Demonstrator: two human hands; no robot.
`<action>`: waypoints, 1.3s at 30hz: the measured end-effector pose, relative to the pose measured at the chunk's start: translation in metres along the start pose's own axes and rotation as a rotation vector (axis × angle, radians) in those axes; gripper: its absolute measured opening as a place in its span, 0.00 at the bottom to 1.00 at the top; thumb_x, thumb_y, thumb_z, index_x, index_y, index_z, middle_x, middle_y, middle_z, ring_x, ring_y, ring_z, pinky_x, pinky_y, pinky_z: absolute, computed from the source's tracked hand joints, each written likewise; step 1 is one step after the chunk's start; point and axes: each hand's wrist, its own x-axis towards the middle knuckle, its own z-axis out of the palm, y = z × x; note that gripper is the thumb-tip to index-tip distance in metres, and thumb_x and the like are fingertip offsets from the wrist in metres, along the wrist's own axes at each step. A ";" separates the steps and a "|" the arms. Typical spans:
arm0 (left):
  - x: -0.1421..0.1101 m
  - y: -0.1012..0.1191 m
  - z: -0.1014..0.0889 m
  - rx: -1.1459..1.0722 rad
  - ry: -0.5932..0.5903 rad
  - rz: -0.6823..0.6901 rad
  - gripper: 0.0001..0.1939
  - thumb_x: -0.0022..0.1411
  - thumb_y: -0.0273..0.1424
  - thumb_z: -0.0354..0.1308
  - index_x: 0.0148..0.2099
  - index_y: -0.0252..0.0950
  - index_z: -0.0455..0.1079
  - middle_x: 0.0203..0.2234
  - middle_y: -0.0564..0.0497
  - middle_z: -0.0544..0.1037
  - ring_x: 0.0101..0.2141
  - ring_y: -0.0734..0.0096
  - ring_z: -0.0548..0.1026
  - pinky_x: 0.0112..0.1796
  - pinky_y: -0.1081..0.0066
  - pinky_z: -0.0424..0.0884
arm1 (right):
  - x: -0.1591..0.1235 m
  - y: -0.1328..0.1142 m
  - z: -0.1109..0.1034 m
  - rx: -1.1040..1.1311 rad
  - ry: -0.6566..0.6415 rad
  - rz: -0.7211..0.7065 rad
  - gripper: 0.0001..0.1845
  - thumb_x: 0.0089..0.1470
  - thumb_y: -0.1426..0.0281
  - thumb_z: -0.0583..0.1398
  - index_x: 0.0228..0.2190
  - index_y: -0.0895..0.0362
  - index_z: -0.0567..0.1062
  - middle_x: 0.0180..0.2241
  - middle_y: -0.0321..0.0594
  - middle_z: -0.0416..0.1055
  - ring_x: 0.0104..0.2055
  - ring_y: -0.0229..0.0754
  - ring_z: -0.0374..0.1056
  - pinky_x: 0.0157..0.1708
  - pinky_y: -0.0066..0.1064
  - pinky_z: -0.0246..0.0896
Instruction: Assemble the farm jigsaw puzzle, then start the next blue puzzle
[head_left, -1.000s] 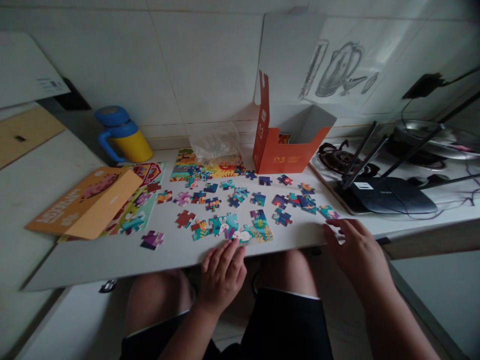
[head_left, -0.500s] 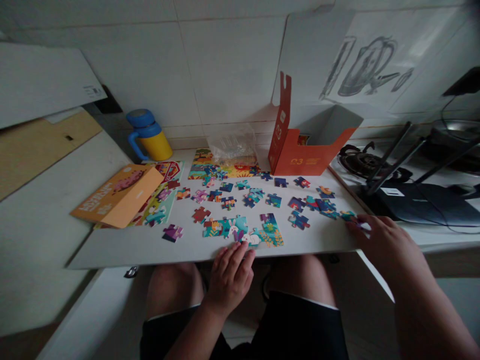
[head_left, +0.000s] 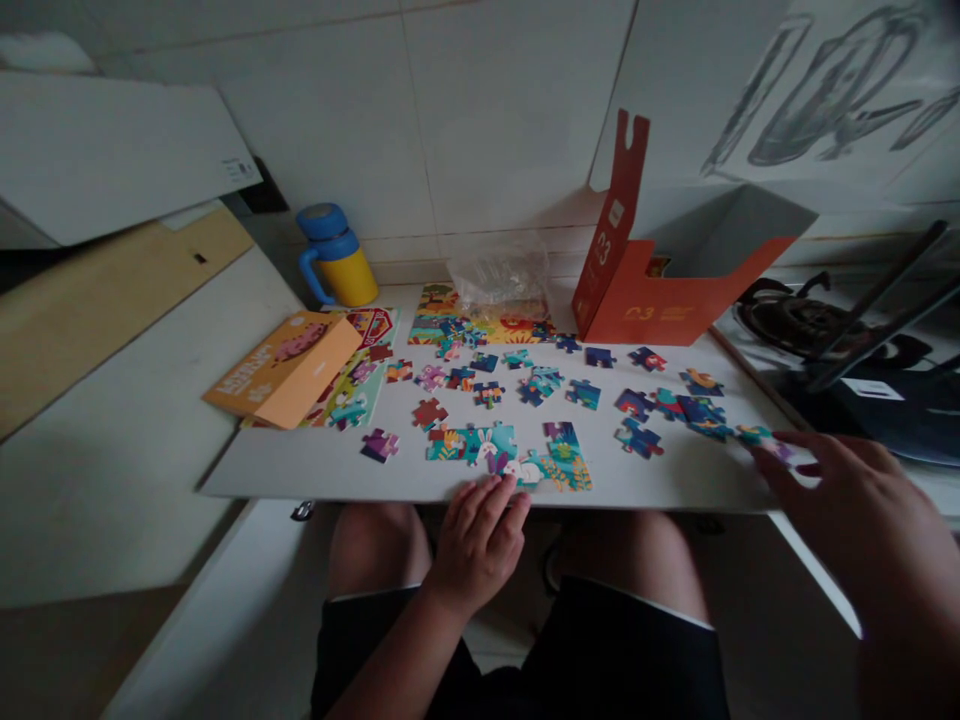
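My left hand (head_left: 484,535) lies at the front edge of the white board, fingers stretched out. Its fingertips touch the lower edge of a partly joined rabbit picture (head_left: 469,443) in teal. At the right end of the board, my right hand (head_left: 855,490) pinches a puzzle piece (head_left: 782,452) with purple and white on it, between thumb and fingers. Right beside that piece lies a teal puzzle piece (head_left: 750,434), partly near the fingertips. Several loose pieces are spread over the middle, among them a dark red piece (head_left: 430,413) and a purple piece (head_left: 380,445).
An orange-red box (head_left: 675,310) stands open at the back right. A clear plastic bag (head_left: 499,275) lies on a picture sheet (head_left: 431,325). At left are a yellow-orange box (head_left: 289,370) and a blue-yellow jug (head_left: 349,270). A gas burner (head_left: 795,315) is beyond the right edge.
The view has turned left, so everything sits further right in the picture. More of the piece in my right hand shows now. My left hand stays at the board's front edge.
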 end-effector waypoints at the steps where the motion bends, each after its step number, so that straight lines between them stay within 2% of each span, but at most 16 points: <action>1: -0.001 -0.001 -0.001 0.004 -0.003 -0.001 0.24 0.67 0.25 0.65 0.63 0.39 0.73 0.60 0.46 0.81 0.61 0.57 0.77 0.64 0.55 0.70 | -0.003 -0.013 -0.002 -0.041 0.029 0.035 0.21 0.67 0.49 0.57 0.48 0.48 0.79 0.46 0.58 0.75 0.43 0.69 0.76 0.37 0.57 0.66; 2: -0.001 -0.002 -0.002 0.008 -0.010 -0.003 0.24 0.67 0.25 0.65 0.63 0.39 0.73 0.60 0.46 0.81 0.61 0.57 0.77 0.64 0.55 0.70 | -0.005 -0.027 -0.002 -0.047 0.053 0.037 0.19 0.68 0.51 0.56 0.49 0.48 0.78 0.48 0.57 0.75 0.47 0.69 0.76 0.39 0.56 0.68; 4: -0.002 -0.002 -0.003 0.014 -0.027 -0.012 0.24 0.67 0.25 0.64 0.64 0.40 0.73 0.61 0.46 0.81 0.62 0.57 0.77 0.64 0.55 0.71 | -0.009 -0.053 0.001 0.014 0.088 -0.032 0.15 0.69 0.55 0.57 0.48 0.48 0.78 0.51 0.54 0.75 0.43 0.62 0.77 0.38 0.52 0.71; 6: -0.001 0.000 -0.004 0.013 -0.040 -0.024 0.24 0.67 0.25 0.63 0.64 0.40 0.72 0.61 0.47 0.80 0.62 0.57 0.77 0.64 0.54 0.71 | -0.012 -0.075 0.010 0.100 0.091 -0.175 0.11 0.69 0.60 0.59 0.47 0.49 0.78 0.51 0.52 0.76 0.42 0.58 0.77 0.39 0.50 0.73; 8: 0.003 0.004 -0.009 0.001 -0.054 -0.032 0.24 0.67 0.24 0.63 0.64 0.40 0.72 0.62 0.46 0.80 0.62 0.57 0.76 0.65 0.54 0.71 | -0.013 -0.093 0.021 0.182 0.086 -0.363 0.08 0.69 0.64 0.61 0.46 0.49 0.78 0.49 0.49 0.77 0.46 0.57 0.78 0.43 0.48 0.74; 11: 0.013 0.009 -0.030 -0.044 -0.090 -0.043 0.22 0.68 0.25 0.63 0.63 0.37 0.72 0.63 0.44 0.79 0.64 0.55 0.74 0.66 0.53 0.70 | -0.013 -0.113 0.032 0.272 0.027 -0.585 0.06 0.68 0.68 0.63 0.46 0.49 0.79 0.49 0.47 0.78 0.49 0.54 0.77 0.47 0.47 0.75; 14: 0.027 -0.001 -0.062 -0.024 -0.065 -0.082 0.20 0.68 0.24 0.63 0.61 0.36 0.72 0.59 0.42 0.81 0.60 0.53 0.76 0.63 0.52 0.70 | -0.014 -0.126 0.032 0.314 -0.016 -0.659 0.07 0.67 0.70 0.63 0.46 0.50 0.79 0.49 0.48 0.78 0.49 0.53 0.77 0.48 0.47 0.75; 16: 0.034 -0.022 -0.082 0.069 -0.075 -0.213 0.15 0.70 0.25 0.62 0.58 0.36 0.73 0.51 0.43 0.83 0.52 0.54 0.78 0.57 0.53 0.73 | -0.016 -0.128 0.031 0.345 -0.024 -0.657 0.08 0.67 0.70 0.63 0.47 0.50 0.79 0.49 0.48 0.78 0.49 0.52 0.77 0.48 0.47 0.75; 18: 0.037 -0.051 -0.096 0.203 -0.142 -0.396 0.10 0.73 0.31 0.59 0.54 0.37 0.74 0.48 0.41 0.83 0.50 0.50 0.78 0.54 0.50 0.73 | -0.020 -0.126 0.031 0.367 -0.027 -0.647 0.08 0.67 0.69 0.64 0.47 0.49 0.79 0.48 0.47 0.78 0.49 0.52 0.77 0.47 0.46 0.76; 21: 0.034 -0.094 -0.101 0.360 -0.282 -0.551 0.19 0.73 0.41 0.58 0.56 0.31 0.74 0.51 0.33 0.80 0.53 0.40 0.77 0.55 0.45 0.73 | -0.027 -0.120 0.034 0.376 -0.014 -0.637 0.07 0.67 0.69 0.64 0.46 0.49 0.79 0.48 0.46 0.78 0.47 0.51 0.78 0.47 0.46 0.76; 23: 0.031 -0.113 -0.099 0.360 -0.343 -0.594 0.22 0.73 0.45 0.56 0.55 0.31 0.74 0.51 0.33 0.79 0.52 0.39 0.77 0.55 0.44 0.73 | -0.032 -0.115 0.036 0.381 -0.003 -0.641 0.07 0.66 0.70 0.64 0.46 0.49 0.79 0.48 0.46 0.78 0.47 0.51 0.78 0.47 0.46 0.76; 26: 0.031 -0.126 -0.096 0.292 -0.343 -0.655 0.22 0.72 0.47 0.56 0.52 0.32 0.75 0.48 0.35 0.80 0.51 0.42 0.77 0.56 0.46 0.73 | -0.042 -0.109 0.037 0.391 -0.004 -0.639 0.07 0.66 0.71 0.65 0.45 0.50 0.80 0.47 0.46 0.78 0.46 0.51 0.78 0.47 0.44 0.76; 31: 0.033 -0.140 -0.100 0.117 -0.352 -0.819 0.21 0.67 0.47 0.61 0.49 0.35 0.75 0.47 0.39 0.80 0.46 0.50 0.79 0.55 0.51 0.75 | -0.054 -0.100 0.033 0.365 -0.004 -0.647 0.07 0.66 0.72 0.65 0.45 0.51 0.79 0.47 0.46 0.77 0.45 0.49 0.77 0.46 0.42 0.74; 35: 0.028 -0.158 -0.101 -0.016 -0.402 -0.924 0.22 0.61 0.48 0.66 0.47 0.36 0.77 0.46 0.40 0.81 0.45 0.51 0.80 0.49 0.55 0.77 | -0.059 -0.092 0.030 0.348 0.008 -0.650 0.07 0.67 0.73 0.64 0.46 0.54 0.80 0.47 0.46 0.76 0.46 0.47 0.76 0.46 0.39 0.72; 39: 0.026 -0.166 -0.099 -0.233 -0.369 -0.963 0.23 0.56 0.49 0.71 0.46 0.37 0.76 0.42 0.44 0.83 0.40 0.54 0.81 0.41 0.60 0.76 | -0.061 -0.088 0.030 0.355 0.004 -0.658 0.07 0.67 0.74 0.64 0.46 0.54 0.80 0.47 0.46 0.76 0.46 0.46 0.75 0.46 0.39 0.71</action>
